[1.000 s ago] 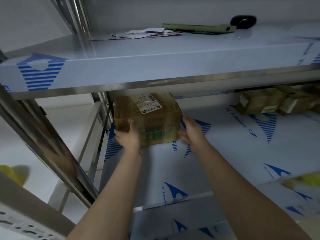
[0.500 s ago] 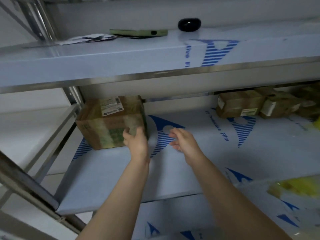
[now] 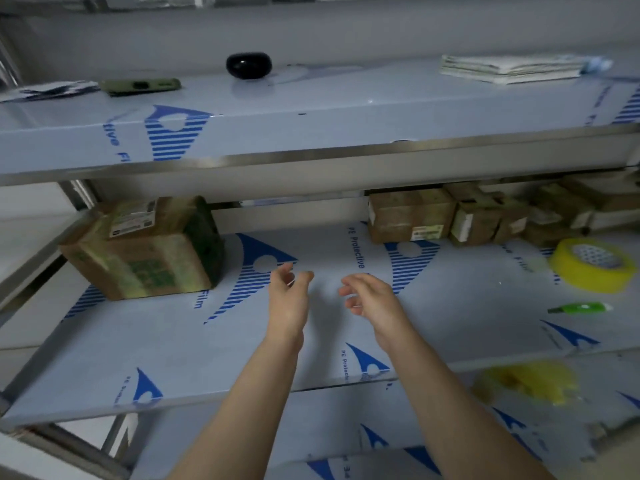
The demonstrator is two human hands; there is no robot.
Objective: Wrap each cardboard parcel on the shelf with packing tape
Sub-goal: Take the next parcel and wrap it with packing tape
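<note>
Two bare hands hover above the middle shelf [image 3: 138,358] at centre frame, both holding nothing. The left hand [image 3: 289,303] has its fingers [image 3: 306,276] loosely apart and lightly bent. The right hand [image 3: 375,303] is just as relaxed, palm turned inward.

At the left of the frame a cardboard parcel [image 3: 145,251] sits at the shelf's end, shipping label up. Glossy bands across its faces suggest it is already wrapped and parked out of the way. It lies to the left of the left hand's fingers, apart from them and touched by neither hand.

At upper right a cluster of smaller parcels [image 3: 412,216] sits against the back of the shelf, apparently awaiting its turn, well apart from the right hand. The yellow roll of packing tape [image 3: 592,265] lies flat near the right edge with a green cutter [image 3: 581,308] just in front of it, both seemingly kept within reach. The stretch of shelf under the hands, between the two groups, looks to serve as the wrapping spot.
</note>
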